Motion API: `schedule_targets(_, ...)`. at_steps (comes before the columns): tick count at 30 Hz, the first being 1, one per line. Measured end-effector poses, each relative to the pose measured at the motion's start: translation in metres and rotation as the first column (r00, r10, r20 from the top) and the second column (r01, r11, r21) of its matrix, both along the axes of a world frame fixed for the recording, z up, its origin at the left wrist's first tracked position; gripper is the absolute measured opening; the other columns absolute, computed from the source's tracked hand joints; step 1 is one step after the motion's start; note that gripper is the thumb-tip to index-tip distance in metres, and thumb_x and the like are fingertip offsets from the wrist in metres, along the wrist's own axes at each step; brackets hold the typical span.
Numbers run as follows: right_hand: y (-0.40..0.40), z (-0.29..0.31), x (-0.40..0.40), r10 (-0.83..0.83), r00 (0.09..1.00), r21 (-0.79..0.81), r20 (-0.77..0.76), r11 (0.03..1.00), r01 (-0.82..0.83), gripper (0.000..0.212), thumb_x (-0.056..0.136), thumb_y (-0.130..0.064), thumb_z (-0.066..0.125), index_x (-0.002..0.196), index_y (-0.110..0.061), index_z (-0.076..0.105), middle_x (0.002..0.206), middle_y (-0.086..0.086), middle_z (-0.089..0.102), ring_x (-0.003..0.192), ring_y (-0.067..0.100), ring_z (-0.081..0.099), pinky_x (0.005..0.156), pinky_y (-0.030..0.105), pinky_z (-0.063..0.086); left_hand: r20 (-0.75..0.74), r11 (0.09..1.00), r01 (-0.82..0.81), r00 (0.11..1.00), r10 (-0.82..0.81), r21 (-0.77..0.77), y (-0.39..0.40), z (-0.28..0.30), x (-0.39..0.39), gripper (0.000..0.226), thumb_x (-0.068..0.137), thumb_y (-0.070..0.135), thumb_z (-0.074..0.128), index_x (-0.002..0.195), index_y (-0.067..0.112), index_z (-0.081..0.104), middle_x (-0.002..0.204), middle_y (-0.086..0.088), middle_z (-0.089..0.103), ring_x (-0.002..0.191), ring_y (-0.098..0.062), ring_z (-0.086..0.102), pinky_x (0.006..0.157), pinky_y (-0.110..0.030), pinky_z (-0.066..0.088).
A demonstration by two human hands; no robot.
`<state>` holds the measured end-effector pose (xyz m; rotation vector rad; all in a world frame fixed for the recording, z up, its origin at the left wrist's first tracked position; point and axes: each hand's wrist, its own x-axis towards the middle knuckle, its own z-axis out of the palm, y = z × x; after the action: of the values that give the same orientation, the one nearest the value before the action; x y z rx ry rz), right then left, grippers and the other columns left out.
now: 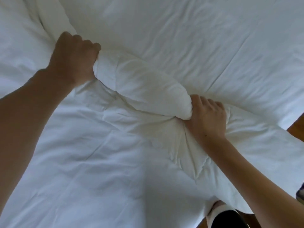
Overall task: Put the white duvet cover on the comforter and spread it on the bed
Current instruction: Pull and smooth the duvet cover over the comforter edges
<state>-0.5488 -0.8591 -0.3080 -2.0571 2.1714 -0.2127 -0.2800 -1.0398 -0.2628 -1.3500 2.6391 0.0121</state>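
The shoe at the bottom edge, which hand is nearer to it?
Right. The right hand grips the rolled bedding above the shoe, slightly left of it. The left hand grips the roll's far end, up at the left, much farther away.

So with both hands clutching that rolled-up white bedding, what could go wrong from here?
The left hand and right hand grip only the ends of the bunched roll, so its middle may sag or unroll unevenly. The bedding's corner overhangs the bed edge above the wooden floor and might slide off. All layers are white, so they are easily confused.
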Motion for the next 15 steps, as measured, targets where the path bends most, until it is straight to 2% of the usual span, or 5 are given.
schedule_targets(3,0.019,0.007,0.014,-0.015,0.998,-0.171,-0.069,0.985,0.003,0.024,0.069,-0.014,0.078,0.087,-0.011,0.063,0.061,0.001,0.052,0.052,0.022,0.047,0.061,0.029,0.025,0.115,0.974,-0.092,0.986,0.118,-0.208,0.030,-0.010,0.054,0.032,0.082,0.011,0.057,0.064,0.012,0.031,0.052,-0.006,0.024,0.051,-0.022,0.033,0.056,-0.034,0.020)
schedule_targets(5,0.030,0.010,0.023,-0.031,0.995,-0.233,-0.093,0.972,0.009,0.025,0.067,-0.009,0.076,0.088,-0.010,0.062,0.061,0.001,0.050,0.053,0.022,0.044,0.063,0.029,0.022,0.154,0.958,-0.183,0.963,0.220,-0.220,0.049,-0.013,0.058,0.032,0.079,0.008,0.061,0.067,0.011,0.032,0.056,-0.008,0.026,0.057,-0.023,0.030,0.060,-0.035,0.017)
schedule_targets(10,0.076,0.026,0.065,-0.113,0.986,-0.402,-0.123,0.914,0.055,0.037,0.065,-0.002,0.073,0.095,-0.013,0.054,0.065,0.003,0.053,0.057,0.025,0.047,0.064,0.033,0.027,-0.063,0.862,-0.332,0.941,0.334,-0.383,0.100,-0.026,0.107,0.021,0.087,0.014,0.055,0.073,0.014,0.039,0.064,-0.007,0.027,0.064,-0.024,0.028,0.065,-0.034,0.014)
schedule_targets(12,0.105,0.032,0.091,-0.116,0.985,-0.399,-0.130,0.915,0.055,0.032,0.066,0.000,0.070,0.093,-0.013,0.058,0.065,0.003,0.054,0.057,0.026,0.048,0.063,0.032,0.026,-0.119,0.833,-0.356,0.933,0.339,-0.423,0.119,-0.026,0.124,0.023,0.092,0.023,0.056,0.074,0.013,0.045,0.063,-0.013,0.040,0.063,-0.027,0.034,0.065,-0.034,0.012)
schedule_targets(15,0.149,0.034,0.136,-0.094,0.989,-0.364,-0.116,0.930,0.046,0.022,0.069,0.003,0.067,0.086,-0.012,0.064,0.064,0.002,0.055,0.055,0.023,0.049,0.062,0.030,0.023,-0.182,0.853,-0.394,0.918,0.351,-0.342,0.154,-0.047,0.169,0.030,0.095,0.032,0.050,0.075,0.010,0.050,0.068,-0.020,0.051,0.065,-0.028,0.039,0.064,-0.037,0.018)
